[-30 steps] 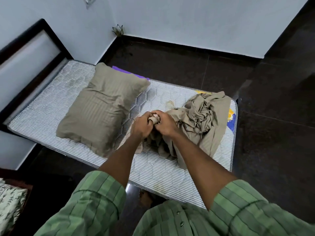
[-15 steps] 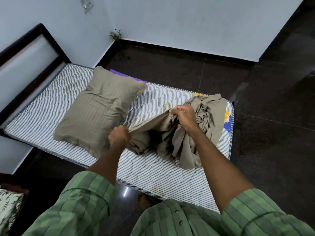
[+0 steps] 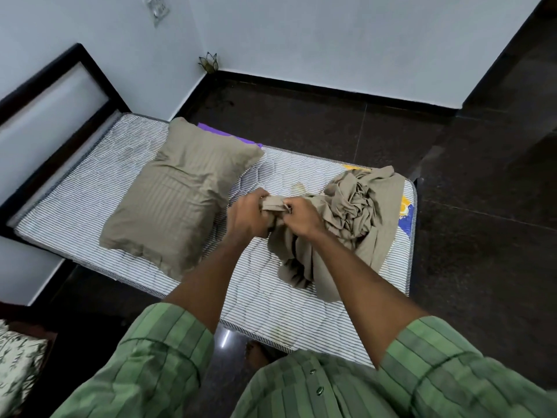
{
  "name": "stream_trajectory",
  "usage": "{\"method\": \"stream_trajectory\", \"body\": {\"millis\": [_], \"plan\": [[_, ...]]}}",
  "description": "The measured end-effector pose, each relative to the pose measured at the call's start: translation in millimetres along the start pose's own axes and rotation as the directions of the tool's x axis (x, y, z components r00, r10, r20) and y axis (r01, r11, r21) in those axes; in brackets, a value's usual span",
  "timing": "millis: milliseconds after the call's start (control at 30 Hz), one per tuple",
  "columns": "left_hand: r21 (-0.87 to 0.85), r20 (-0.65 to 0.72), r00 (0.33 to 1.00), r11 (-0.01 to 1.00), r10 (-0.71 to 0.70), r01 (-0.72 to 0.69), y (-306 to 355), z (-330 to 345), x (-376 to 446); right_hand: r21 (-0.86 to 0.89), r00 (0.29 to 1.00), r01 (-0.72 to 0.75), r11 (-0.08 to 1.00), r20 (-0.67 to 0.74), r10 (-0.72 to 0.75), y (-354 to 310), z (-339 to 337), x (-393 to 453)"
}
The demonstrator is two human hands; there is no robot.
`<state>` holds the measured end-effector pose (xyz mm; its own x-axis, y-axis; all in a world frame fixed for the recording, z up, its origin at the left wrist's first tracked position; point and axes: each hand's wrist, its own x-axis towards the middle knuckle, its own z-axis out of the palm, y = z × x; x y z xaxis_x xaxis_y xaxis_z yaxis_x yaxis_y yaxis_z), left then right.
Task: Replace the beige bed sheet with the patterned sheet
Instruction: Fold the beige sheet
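While both hands meet above the bare striped mattress (image 3: 90, 188), the beige bed sheet (image 3: 352, 212) lies off the sleeping surface proper, bunched in a crumpled heap at the mattress's foot end, on the side far from the pillow (image 3: 177, 203). The left hand (image 3: 245, 217) has its fingers curled round a gathered fold of the sheet, gripping it. The right hand (image 3: 301, 214) sits just beside the left, touching the same fold, with thumb and fingers pinching the cloth; the fingertips themselves are partly hidden in the fabric. Between the two hands a short bundled length of sheet is held raised off the mattress, and from it loose folds hang down and trail onto the mattress toward its near edge.

Mattress: uncovered, white with thin dark stripes, quilted. A yellow and blue printed patch shows at its foot corner, partly under the heap. The pillow, in a beige striped case, lies flat on the mattress between the hands and the headboard (image 3: 60, 95), its near corner overhanging the mattress edge slightly. A purple strip (image 3: 223, 132) shows on the mattress's far edge, behind the pillow.

Patterned fabric (image 3: 18, 366) with a leaf print lies well apart from the mattress, at the lower left edge of view; whether it is the patterned sheet cannot be told. Green striped sleeves cover both upper arms. Dark tiled floor surrounds the mattress.
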<state>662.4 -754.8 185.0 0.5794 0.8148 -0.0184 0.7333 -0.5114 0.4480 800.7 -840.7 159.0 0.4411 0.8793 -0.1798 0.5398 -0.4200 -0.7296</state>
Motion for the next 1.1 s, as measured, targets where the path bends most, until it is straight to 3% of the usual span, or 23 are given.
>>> {"method": "stream_trajectory", "body": {"millis": [100,167,233,333,467,567,633,667,700,733,767,800,833,867,933,1000,1100], "plan": [[0.305,0.077,0.997,0.951,0.031,-0.053,-21,-1,3,0.091,0.998,0.057,0.994,-0.041,-0.054,5,-18,3],[0.345,0.072,0.997,0.938,-0.006,-0.019,-26,3,3,0.209,0.993,0.110,0.972,-0.056,-0.100,-4,-27,3],[0.288,0.061,0.990,0.952,-0.124,0.102,-32,2,0,0.388,0.993,0.092,0.917,-0.109,-0.054,-17,-38,-1],[0.160,0.023,0.927,0.917,-0.373,0.365,-62,-6,-5,0.607,0.987,0.056,0.793,-0.154,0.048,-17,-61,-2],[0.148,-0.050,0.881,0.869,-0.471,0.473,-92,-18,-1,0.719,0.961,0.034,0.694,-0.214,0.175,-5,-77,-7],[0.135,-0.153,0.852,0.844,-0.500,0.519,-103,-32,4,0.882,0.896,-0.040,0.469,-0.175,0.407,-1,-76,-14],[0.035,-0.245,0.797,0.817,-0.552,0.576,-115,-43,5,0.944,0.850,-0.061,0.324,-0.121,0.512,6,-76,-15],[-0.065,-0.293,0.761,0.806,-0.579,0.589,-121,-46,7,0.932,0.828,-0.055,0.359,-0.158,0.538,16,-75,-13],[-0.169,-0.332,0.734,0.803,-0.593,0.572,-124,-48,8,0.866,0.814,-0.054,0.497,-0.250,0.524,24,-74,-9],[-0.249,-0.351,0.734,0.814,-0.581,0.525,-125,-48,11,0.684,0.827,-0.114,0.721,-0.337,0.450,33,-70,-3],[-0.289,-0.351,0.776,0.848,-0.525,0.443,-122,-45,14,0.425,0.872,-0.177,0.888,-0.351,0.342,33,-67,-2],[-0.292,-0.323,0.848,0.896,-0.420,0.333,-113,-41,17,0.180,0.923,-0.198,0.963,-0.295,0.245,28,-60,-1],[-0.277,-0.279,0.920,0.940,-0.275,0.197,-101,-35,19,0.042,0.960,-0.180,0.983,-0.210,0.185,22,-51,2],[-0.260,-0.226,0.966,0.964,-0.121,0.060,-85,-29,20,0.013,0.984,-0.113,0.994,-0.135,0.113,13,-40,4],[-0.213,-0.118,0.991,0.974,0.056,-0.081,-49,-18,21,0.049,1.000,0.021,0.999,-0.012,-0.020,-13,-17,6],[-0.139,-0.068,0.997,0.989,0.044,-0.053,-20,-11,20,0.011,0.997,0.070,0.997,0.007,-0.070,-24,3,11],[0.039,-0.041,0.999,0.999,0.035,-0.033,-16,-11,15,-0.022,0.993,0.030,0.999,-0.113,-0.032,-19,2,15]]}}
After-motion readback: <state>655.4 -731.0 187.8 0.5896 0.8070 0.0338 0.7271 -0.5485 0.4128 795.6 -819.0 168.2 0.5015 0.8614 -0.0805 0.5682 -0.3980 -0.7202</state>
